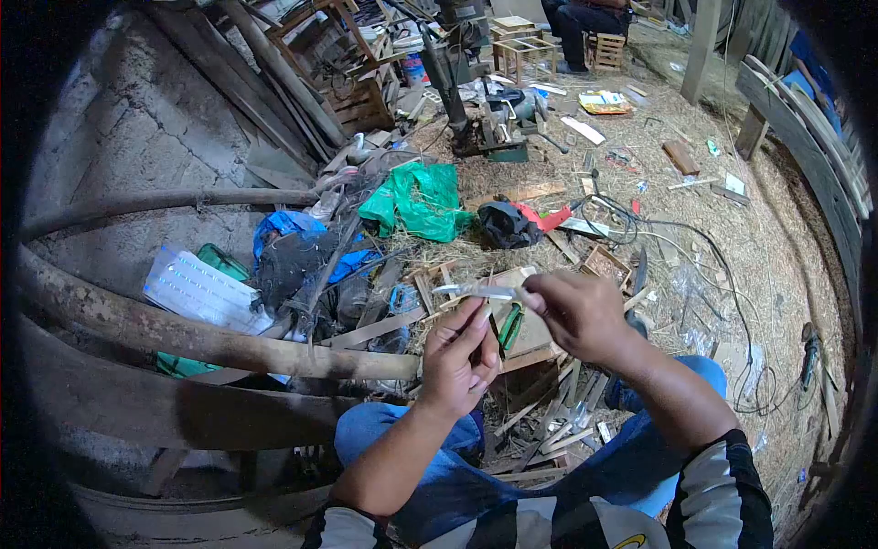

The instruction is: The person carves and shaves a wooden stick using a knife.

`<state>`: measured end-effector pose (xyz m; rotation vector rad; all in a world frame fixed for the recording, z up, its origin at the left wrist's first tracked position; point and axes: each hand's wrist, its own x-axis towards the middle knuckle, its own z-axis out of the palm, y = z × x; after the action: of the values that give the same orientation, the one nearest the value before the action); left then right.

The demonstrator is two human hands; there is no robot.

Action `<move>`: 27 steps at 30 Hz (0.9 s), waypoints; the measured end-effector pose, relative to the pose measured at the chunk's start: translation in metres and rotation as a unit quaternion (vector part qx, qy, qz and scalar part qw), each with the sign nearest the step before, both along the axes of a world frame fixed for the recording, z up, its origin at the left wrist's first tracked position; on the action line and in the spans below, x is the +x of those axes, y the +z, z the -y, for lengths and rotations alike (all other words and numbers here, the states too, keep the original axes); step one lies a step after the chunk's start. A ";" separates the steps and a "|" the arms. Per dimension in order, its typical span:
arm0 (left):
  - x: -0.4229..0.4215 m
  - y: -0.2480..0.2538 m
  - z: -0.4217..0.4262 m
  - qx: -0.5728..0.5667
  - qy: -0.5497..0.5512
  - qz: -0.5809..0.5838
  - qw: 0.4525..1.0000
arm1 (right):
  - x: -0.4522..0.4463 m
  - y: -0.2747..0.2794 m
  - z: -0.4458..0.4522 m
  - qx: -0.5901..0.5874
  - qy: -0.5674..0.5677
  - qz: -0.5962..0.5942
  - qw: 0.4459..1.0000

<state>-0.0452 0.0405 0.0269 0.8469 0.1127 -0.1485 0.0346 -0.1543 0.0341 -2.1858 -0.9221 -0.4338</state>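
Observation:
In front of my knees, both hands meet at a thin, pale, whitish strip (491, 292) lying roughly level. My right hand (583, 316) is closed, gripping the strip's right end between thumb and fingers. From below, my left hand (460, 359) pinches with thumb and forefinger close to the strip's middle. A slim light tip shows at that pinch, but I cannot make out whether it is a separate piece. Just beneath the hands lies a green-handled tool (511, 326) on a pale board (534, 340).
A pole (229, 352) crosses at left. Ahead lie a green plastic bag (421, 201), a black bag (508, 225) and a red tool (551, 220). Behind them stands a metal machine (498, 128). Wood scraps and a black cable (704, 233) litter the shavings. A seated person (585, 23) is far back.

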 end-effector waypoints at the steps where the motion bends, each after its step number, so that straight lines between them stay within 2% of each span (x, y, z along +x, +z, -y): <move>1: 0.000 -0.002 -0.001 -0.001 -0.011 0.000 1.000 | -0.003 0.000 -0.001 -0.014 0.011 -0.005 1.000; 4: 0.001 0.001 0.002 0.002 -0.012 0.008 1.000 | -0.008 0.002 -0.002 -0.050 0.021 -0.017 0.998; 11: 0.001 0.000 0.003 -0.004 -0.022 0.009 1.000 | -0.006 0.002 0.003 -0.048 0.017 -0.013 0.999; 14: -0.001 -0.002 0.003 -0.007 -0.006 0.041 0.999 | 0.005 0.002 0.007 -0.027 -0.044 -0.015 0.999; 17: -0.002 0.003 0.003 0.037 -0.004 0.051 0.998 | 0.020 -0.004 0.015 -0.014 -0.102 -0.027 0.994; 21: 0.000 -0.004 0.001 0.016 0.010 0.031 0.999 | 0.007 -0.002 0.006 0.044 -0.031 0.008 0.999; 24: 0.000 -0.004 0.000 0.016 -0.006 0.013 1.000 | -0.010 0.004 -0.001 -0.028 0.029 -0.029 0.999; 27: 0.001 -0.007 -0.004 0.019 -0.036 0.016 0.999 | -0.012 -0.002 -0.004 -0.045 0.040 -0.040 0.997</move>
<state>-0.0446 0.0441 0.0198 0.8921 0.0561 -0.2012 0.0225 -0.1506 0.0324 -2.2211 -0.9985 -0.2687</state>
